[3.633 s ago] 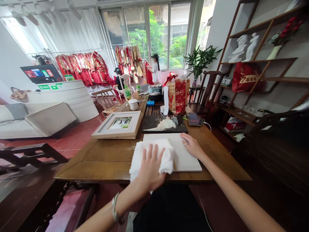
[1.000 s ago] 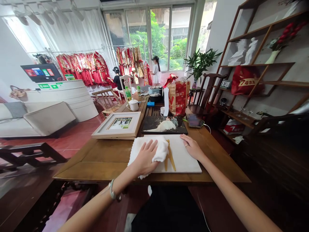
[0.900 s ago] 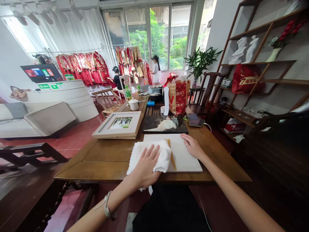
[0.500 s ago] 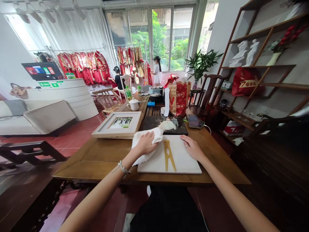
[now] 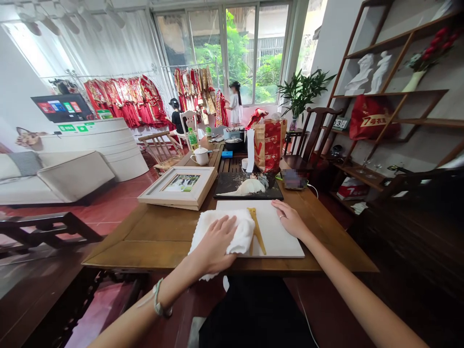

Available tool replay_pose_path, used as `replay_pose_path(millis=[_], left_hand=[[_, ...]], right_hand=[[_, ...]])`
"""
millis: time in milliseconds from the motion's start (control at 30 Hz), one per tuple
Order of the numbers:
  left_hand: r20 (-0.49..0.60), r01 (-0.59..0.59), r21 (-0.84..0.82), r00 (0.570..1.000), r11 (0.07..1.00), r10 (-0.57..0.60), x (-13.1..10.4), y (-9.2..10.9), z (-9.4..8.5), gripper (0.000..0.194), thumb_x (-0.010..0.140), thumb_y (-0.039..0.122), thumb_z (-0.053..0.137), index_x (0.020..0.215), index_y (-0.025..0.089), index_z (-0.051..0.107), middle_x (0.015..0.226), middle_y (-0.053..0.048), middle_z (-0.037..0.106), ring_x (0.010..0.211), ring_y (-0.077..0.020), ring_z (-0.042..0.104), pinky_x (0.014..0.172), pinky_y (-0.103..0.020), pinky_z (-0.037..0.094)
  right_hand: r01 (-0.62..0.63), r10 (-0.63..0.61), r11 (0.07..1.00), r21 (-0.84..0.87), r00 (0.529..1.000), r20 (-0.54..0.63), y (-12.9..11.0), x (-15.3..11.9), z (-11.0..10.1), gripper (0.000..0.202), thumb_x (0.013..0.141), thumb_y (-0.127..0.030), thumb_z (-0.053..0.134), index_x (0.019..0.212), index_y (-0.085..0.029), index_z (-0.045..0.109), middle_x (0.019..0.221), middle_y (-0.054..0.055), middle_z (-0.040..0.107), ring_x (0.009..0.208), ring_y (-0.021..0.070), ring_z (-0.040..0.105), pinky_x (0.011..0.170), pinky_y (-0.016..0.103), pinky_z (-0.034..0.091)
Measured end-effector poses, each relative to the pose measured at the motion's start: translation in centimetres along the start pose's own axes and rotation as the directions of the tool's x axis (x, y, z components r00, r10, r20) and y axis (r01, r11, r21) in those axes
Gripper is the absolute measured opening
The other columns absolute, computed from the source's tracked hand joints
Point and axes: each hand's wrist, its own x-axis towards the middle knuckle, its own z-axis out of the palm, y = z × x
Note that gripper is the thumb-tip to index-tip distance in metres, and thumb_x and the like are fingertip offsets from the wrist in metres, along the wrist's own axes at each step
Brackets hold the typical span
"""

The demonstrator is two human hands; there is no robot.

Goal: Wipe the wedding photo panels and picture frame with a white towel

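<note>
My left hand (image 5: 217,242) presses on a folded white cloth (image 5: 242,231), its fingers over the top and its thumb side at the cloth's edge. The cloth covers the left part of a flat white panel (image 5: 279,244) at the table's near edge and hangs slightly over that edge. On the panel lies a yellow two-legged piece (image 5: 258,232); the cloth hides its left leg in part. At the panel's upper right, my right hand (image 5: 289,217) rests flat with fingers stretched out, a ring on one finger.
Left on the wooden table (image 5: 145,237) lies a framed photo (image 5: 203,191). Behind the panel are a black decorated tray (image 5: 270,192), a phone (image 5: 293,179) with a cable, a white teapot (image 5: 200,155) and a paper bag (image 5: 268,145). Two people are by the clothes racks.
My left hand has drawn the cloth toward me, from the panel's upper left to its lower left, over part of the yellow piece. My right hand stays in place.
</note>
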Motion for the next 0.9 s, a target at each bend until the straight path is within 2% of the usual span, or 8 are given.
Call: replay_pose_path(millis=[167, 267, 367, 500, 633, 733, 800, 900], left_hand=[[-0.077, -0.004, -0.061, 0.997, 0.998, -0.001, 4.0, -3.5, 0.7, 0.049, 0.09, 0.039, 0.035, 0.136, 0.021, 0.035, 0.142, -0.005, 0.035, 0.132, -0.0356, 0.018, 0.105, -0.055, 0.018], [-0.088, 0.005, -0.085, 0.996, 0.996, -0.012, 6.4, -5.6, 1.0, 0.043, 0.092, 0.038, 0.033, 0.131, 0.022, 0.043, 0.139, -0.004, 0.038, 0.13, -0.034, 0.022, 0.106, -0.053, 0.019], [-0.086, 0.009, -0.099, 0.996, 0.995, -0.017, 7.4, -6.3, 0.9, 0.039, 0.093, 0.034, 0.03, 0.124, 0.022, 0.05, 0.135, -0.003, 0.043, 0.128, -0.0311, 0.028, 0.106, -0.049, 0.021], [-0.066, -0.011, -0.116, 0.998, 0.993, 0.003, 5.8, -5.1, 0.4, 0.039, 0.094, 0.034, 0.026, 0.125, 0.024, 0.049, 0.133, -0.002, 0.045, 0.128, -0.0298, 0.028, 0.106, -0.048, 0.023], [-0.053, -0.026, -0.149, 0.998, 0.988, 0.018, 2.0, -2.3, 0.2, 0.042, 0.094, 0.035, 0.028, 0.134, 0.027, 0.037, 0.14, -0.001, 0.037, 0.133, -0.0301, 0.019, 0.108, -0.05, 0.019], [-0.05, -0.027, -0.152, 0.999, 0.988, 0.019, -0.4, -0.2, 0.4, 0.044, 0.093, 0.034, 0.031, 0.136, 0.029, 0.035, 0.142, -0.001, 0.032, 0.134, -0.0313, 0.014, 0.108, -0.053, 0.016], [-0.053, -0.021, -0.152, 0.999, 0.988, 0.013, -0.9, 0.5, 0.5, 0.044, 0.093, 0.034, 0.031, 0.137, 0.028, 0.033, 0.143, -0.001, 0.031, 0.134, -0.0315, 0.014, 0.108, -0.053, 0.016], [-0.072, 0.046, -0.142, 0.996, 0.989, -0.056, 0.7, 0.0, 0.8, 0.046, 0.094, 0.036, 0.025, 0.137, 0.024, 0.032, 0.142, -0.004, 0.034, 0.132, -0.0325, 0.019, 0.106, -0.054, 0.019]], right_hand=[[0.006, -0.005, 1.0, -0.017, 1.0, 0.007, -0.1, -0.1, -0.1, 0.037, 0.081, -0.016, 0.04, 0.11, -0.019, 0.063, 0.122, 0.008, 0.059, 0.12, 0.0213, 0.049, 0.106, 0.044, 0.032], [0.005, -0.005, 1.0, -0.024, 1.0, 0.009, -0.1, -0.1, -0.1, 0.036, 0.081, -0.016, 0.04, 0.11, -0.017, 0.063, 0.122, 0.009, 0.059, 0.12, 0.0215, 0.049, 0.106, 0.044, 0.032], [0.004, -0.004, 1.0, -0.01, 1.0, 0.006, -0.1, -0.1, -0.1, 0.036, 0.081, -0.016, 0.041, 0.11, -0.02, 0.063, 0.122, 0.008, 0.059, 0.12, 0.0214, 0.049, 0.106, 0.045, 0.031], [0.005, -0.005, 1.0, 0.003, 1.0, 0.005, -0.1, -0.1, -0.1, 0.036, 0.081, -0.016, 0.041, 0.109, -0.019, 0.063, 0.122, 0.008, 0.059, 0.12, 0.0218, 0.048, 0.106, 0.045, 0.031], [0.004, -0.004, 1.0, 0.004, 1.0, -0.006, -0.1, -0.1, 0.0, 0.036, 0.08, -0.016, 0.041, 0.109, -0.021, 0.063, 0.122, 0.007, 0.06, 0.12, 0.0215, 0.049, 0.106, 0.045, 0.031], [0.006, -0.006, 1.0, 0.009, 1.0, -0.016, 0.0, 0.0, 0.0, 0.037, 0.079, -0.015, 0.042, 0.108, -0.022, 0.064, 0.121, 0.006, 0.06, 0.119, 0.0212, 0.049, 0.106, 0.046, 0.032], [0.009, -0.009, 1.0, 0.007, 1.0, -0.016, 0.0, 0.0, 0.1, 0.037, 0.079, -0.014, 0.041, 0.108, -0.022, 0.064, 0.12, 0.006, 0.061, 0.119, 0.021, 0.05, 0.105, 0.045, 0.032], [0.01, -0.01, 1.0, -0.007, 1.0, -0.01, -0.1, 0.0, 0.0, 0.037, 0.08, -0.015, 0.041, 0.109, -0.02, 0.063, 0.121, 0.008, 0.06, 0.119, 0.0211, 0.049, 0.105, 0.045, 0.032]])
